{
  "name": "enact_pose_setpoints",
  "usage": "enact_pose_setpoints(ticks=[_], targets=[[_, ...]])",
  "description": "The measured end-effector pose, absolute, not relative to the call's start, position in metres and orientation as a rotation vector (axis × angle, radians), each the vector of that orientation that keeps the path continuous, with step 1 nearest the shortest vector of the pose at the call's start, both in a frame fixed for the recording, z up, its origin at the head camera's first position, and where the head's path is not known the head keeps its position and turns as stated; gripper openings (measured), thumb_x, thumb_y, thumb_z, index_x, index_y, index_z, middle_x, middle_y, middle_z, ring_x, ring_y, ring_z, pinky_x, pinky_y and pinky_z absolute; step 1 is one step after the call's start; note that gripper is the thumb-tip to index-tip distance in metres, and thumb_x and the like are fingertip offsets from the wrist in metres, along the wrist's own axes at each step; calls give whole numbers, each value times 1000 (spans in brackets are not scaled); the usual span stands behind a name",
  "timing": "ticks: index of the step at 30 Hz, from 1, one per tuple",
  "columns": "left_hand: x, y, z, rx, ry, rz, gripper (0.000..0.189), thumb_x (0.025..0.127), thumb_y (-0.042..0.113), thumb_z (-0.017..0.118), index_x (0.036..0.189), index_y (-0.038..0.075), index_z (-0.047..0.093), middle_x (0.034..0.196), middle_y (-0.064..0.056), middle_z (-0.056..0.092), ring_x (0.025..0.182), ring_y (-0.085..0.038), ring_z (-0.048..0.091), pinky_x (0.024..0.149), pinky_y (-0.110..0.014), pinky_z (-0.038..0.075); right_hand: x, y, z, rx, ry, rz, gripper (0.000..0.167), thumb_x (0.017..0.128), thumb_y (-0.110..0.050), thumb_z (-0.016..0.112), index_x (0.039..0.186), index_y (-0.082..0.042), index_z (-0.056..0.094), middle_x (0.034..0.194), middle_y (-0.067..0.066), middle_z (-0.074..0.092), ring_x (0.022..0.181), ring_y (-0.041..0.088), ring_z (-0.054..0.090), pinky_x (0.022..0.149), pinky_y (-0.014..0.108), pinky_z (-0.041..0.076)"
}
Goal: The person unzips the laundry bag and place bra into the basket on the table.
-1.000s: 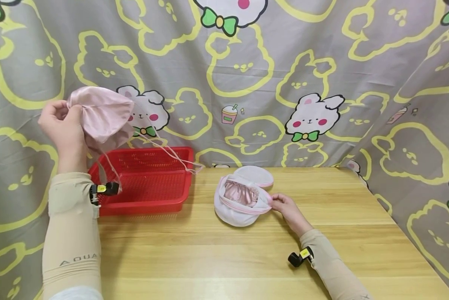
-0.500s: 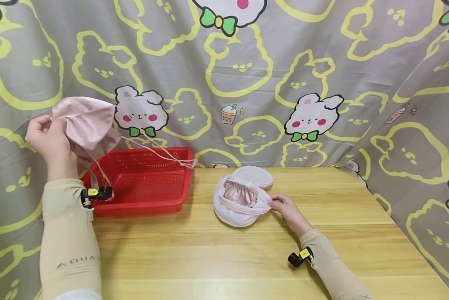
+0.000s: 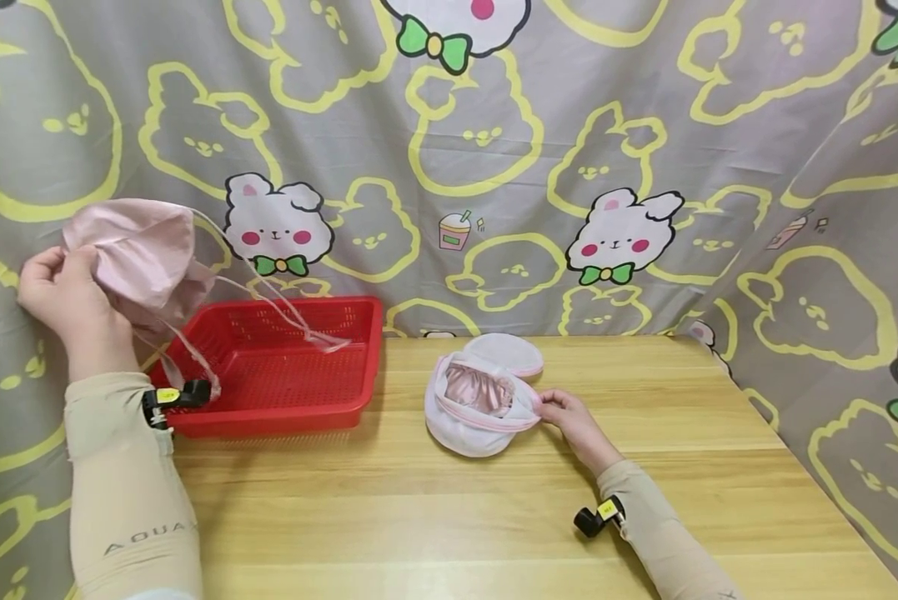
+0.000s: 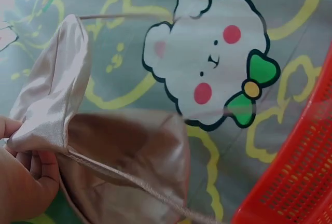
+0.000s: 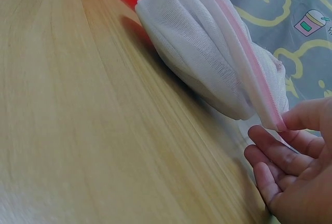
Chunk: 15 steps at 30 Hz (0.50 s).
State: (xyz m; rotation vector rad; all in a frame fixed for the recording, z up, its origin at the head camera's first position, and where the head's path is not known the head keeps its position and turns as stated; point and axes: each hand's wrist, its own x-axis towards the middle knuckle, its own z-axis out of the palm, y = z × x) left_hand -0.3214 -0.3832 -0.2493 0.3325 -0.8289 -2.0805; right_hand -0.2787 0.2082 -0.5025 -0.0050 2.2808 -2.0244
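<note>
Up at the left, my left hand (image 3: 73, 304) pinches a pale pink satin bra (image 3: 144, 254) by one cup. Its thin straps dangle over the red basket, and in the left wrist view both cups (image 4: 129, 156) hang limp from the fingers. On the table, my right hand (image 3: 578, 427) pinches the pink zipper edge (image 5: 267, 92) of a white mesh laundry bag (image 3: 459, 429). The bag stands unzipped with its round lid (image 3: 503, 352) folded back. Gathered pink satin cloth (image 3: 479, 387) lies inside it.
A red perforated plastic basket (image 3: 268, 422) stands left of the laundry bag, beneath the bra. Behind the wooden table (image 3: 449, 525) hangs a grey curtain (image 3: 373, 125) with cartoon prints, which also runs along the left and right sides.
My left hand has moved left and somewhat down, carrying the bra with it, and the strap ends have swung left over the basket. My right hand keeps its hold on the bag's edge.
</note>
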Motion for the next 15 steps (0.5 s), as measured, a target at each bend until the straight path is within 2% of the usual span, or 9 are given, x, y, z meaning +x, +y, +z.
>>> enact_pose_setpoints(ticks=[9, 15], targets=[[-328, -375, -259, 365, -869, -2089, 19, 76, -18, 64, 75, -1, 56, 92, -5, 48, 86, -15, 53, 69, -20, 50, -277, 208, -500, 6, 2285, -2022, 24, 91, -4, 59, 110, 10, 56, 88, -9, 64, 85, 1, 60, 84, 20, 48], [-340, -364, -277, 361, -864, -2118, 18, 76, -18, 66, 75, -2, 58, 94, -6, 53, 89, -16, 56, 73, -20, 53, -277, 207, -499, -7, 2274, -2015, 26, 93, -4, 58, 112, 12, 54, 89, -8, 64, 85, 0, 59, 83, 19, 47]])
